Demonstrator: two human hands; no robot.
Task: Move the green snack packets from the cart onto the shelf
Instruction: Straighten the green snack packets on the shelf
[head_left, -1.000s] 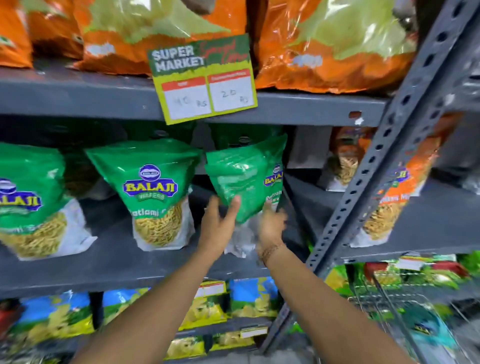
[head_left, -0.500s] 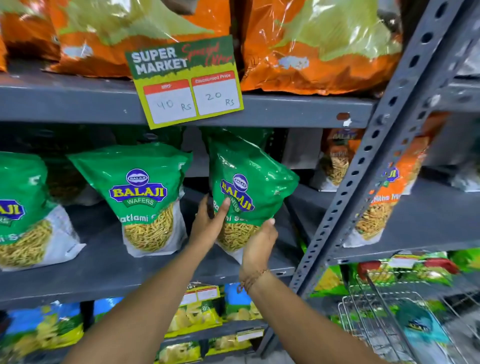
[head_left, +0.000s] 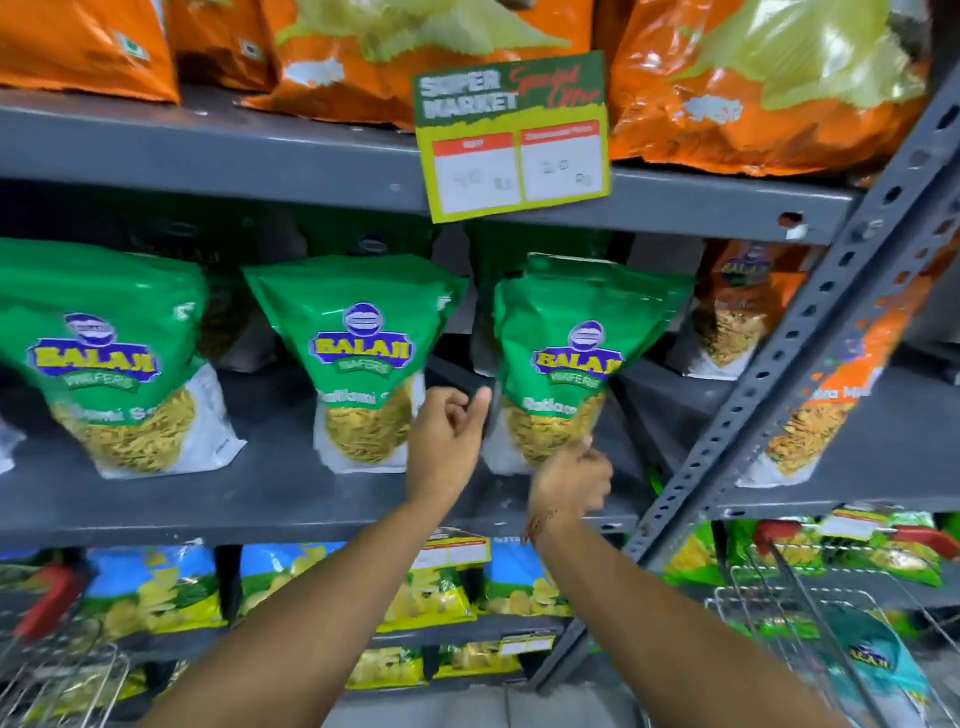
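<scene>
Three green snack packets stand upright in a row on the grey middle shelf (head_left: 270, 499): left (head_left: 104, 358), middle (head_left: 363, 358) and right (head_left: 576, 358). More green packets sit in the dark behind them. My right hand (head_left: 571, 483) is at the bottom edge of the right packet, fingers closed on its lower corner. In the gap between the middle and right packets is my left hand (head_left: 449, 441). It is loosely curled with the thumb up and holds nothing. The wire cart (head_left: 779, 613) is at the lower right with a teal packet (head_left: 872, 660) inside.
A slanted perforated grey upright (head_left: 810, 332) crosses the right side. Orange packets (head_left: 753, 78) fill the shelf above, where a price card (head_left: 514, 140) hangs. More orange packets (head_left: 737, 312) sit to the right, blue and yellow packets (head_left: 156, 592) below. Another wire basket (head_left: 62, 680) is at lower left.
The right green packet has been turned to face front and now stands on the shelf. My left hand has come off it and curled; my right hand has dropped to its bottom edge.
</scene>
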